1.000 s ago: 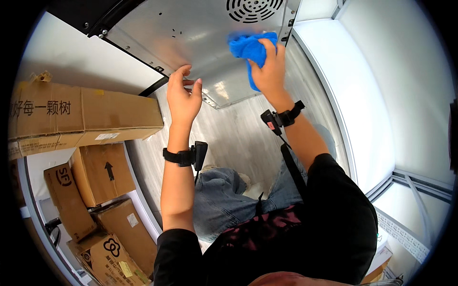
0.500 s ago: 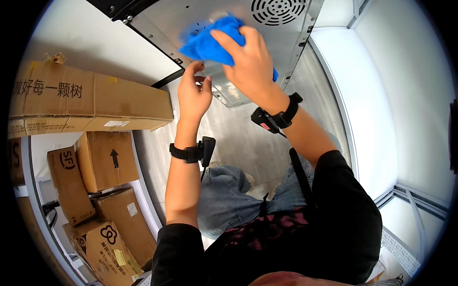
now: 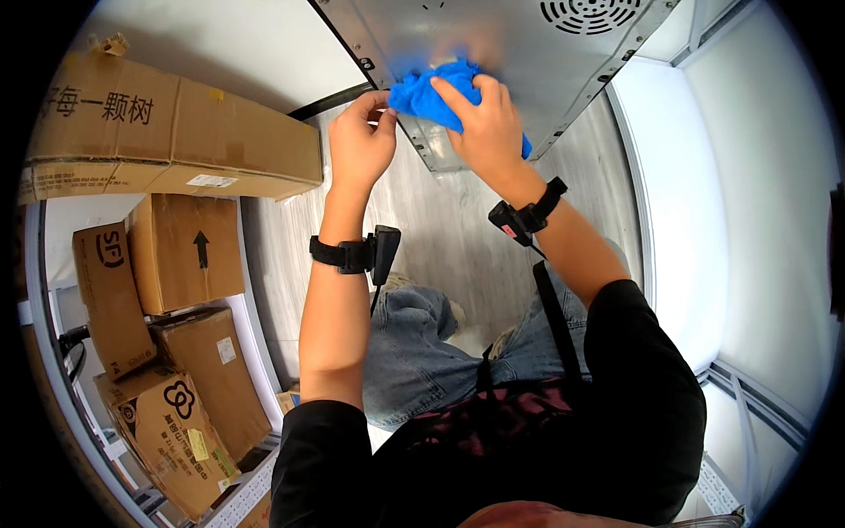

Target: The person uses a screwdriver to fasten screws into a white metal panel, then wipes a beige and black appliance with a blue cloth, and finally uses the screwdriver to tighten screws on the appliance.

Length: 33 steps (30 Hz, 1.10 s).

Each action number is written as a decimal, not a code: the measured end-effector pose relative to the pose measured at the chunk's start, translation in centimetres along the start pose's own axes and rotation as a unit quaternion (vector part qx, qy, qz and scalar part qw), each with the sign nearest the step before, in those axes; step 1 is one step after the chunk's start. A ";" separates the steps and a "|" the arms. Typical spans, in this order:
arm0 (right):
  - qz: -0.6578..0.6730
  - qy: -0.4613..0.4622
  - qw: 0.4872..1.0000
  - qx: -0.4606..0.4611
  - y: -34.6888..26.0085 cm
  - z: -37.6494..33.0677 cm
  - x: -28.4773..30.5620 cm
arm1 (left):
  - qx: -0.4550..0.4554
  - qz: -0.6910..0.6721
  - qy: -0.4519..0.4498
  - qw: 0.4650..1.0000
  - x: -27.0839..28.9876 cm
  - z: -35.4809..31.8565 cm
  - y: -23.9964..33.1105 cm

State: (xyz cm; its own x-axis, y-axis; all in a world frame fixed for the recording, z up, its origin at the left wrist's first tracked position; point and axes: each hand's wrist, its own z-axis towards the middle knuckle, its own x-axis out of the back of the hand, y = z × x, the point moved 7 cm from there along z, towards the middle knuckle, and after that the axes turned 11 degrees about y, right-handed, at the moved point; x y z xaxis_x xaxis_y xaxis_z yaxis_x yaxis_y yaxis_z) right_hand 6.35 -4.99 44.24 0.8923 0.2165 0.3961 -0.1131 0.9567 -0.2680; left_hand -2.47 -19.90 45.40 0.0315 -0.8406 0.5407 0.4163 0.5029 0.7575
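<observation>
A crumpled blue cloth (image 3: pixel 433 95) lies bunched under my right hand (image 3: pixel 489 128), pressed against a silvery metal panel (image 3: pixel 493 44). My right fingers are closed over the cloth, and a bit of it shows past the wrist side of the palm. At the panel's left edge is my left hand (image 3: pixel 363 141), its fingers curled and thumb drawn in. Those fingertips meet the edge right beside the cloth's left corner; which of the two they grip is hidden. Round vent slots (image 3: pixel 590 13) pierce the panel at upper right.
A long cardboard box (image 3: pixel 229 123) lies at left, above a rack holding several cartons (image 3: pixel 187 255). White lit panels (image 3: pixel 682 202) stand along the right side. Pale wood-look floor (image 3: pixel 440 229) shows beneath my arms. Each wrist wears a black strapped device (image 3: pixel 356 253).
The cloth and my right hand have shifted down the panel and slightly right in view. The panel and boxes have shifted too. My left fingers have drawn together at the panel's edge.
</observation>
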 end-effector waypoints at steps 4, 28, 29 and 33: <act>0.000 -0.045 0.999 -0.020 0.9 -4.5 -2.8 | -0.005 0.025 -0.018 1.000 -0.8 -0.2 -1.3; -0.056 -0.038 0.959 -0.276 17.9 -13.2 -1.8 | -0.026 0.064 -0.204 0.976 -12.3 1.2 -3.3; -0.055 -0.024 0.955 -0.291 19.0 -13.9 -1.7 | -0.050 0.090 -0.214 0.971 -12.9 1.5 -3.4; -0.038 -0.006 0.938 -0.346 22.0 -17.3 -3.2 | -0.054 0.088 -0.222 0.970 -14.7 2.1 -5.3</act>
State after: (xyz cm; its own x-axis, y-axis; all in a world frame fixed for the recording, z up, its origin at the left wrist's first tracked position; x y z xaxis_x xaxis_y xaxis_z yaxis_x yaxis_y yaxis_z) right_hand 8.61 12.01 21.88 0.8808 0.1598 0.4458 0.2640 0.6158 -0.7423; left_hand -7.03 -9.82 34.18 -0.2732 -0.5626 0.7803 0.5338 0.5862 0.6095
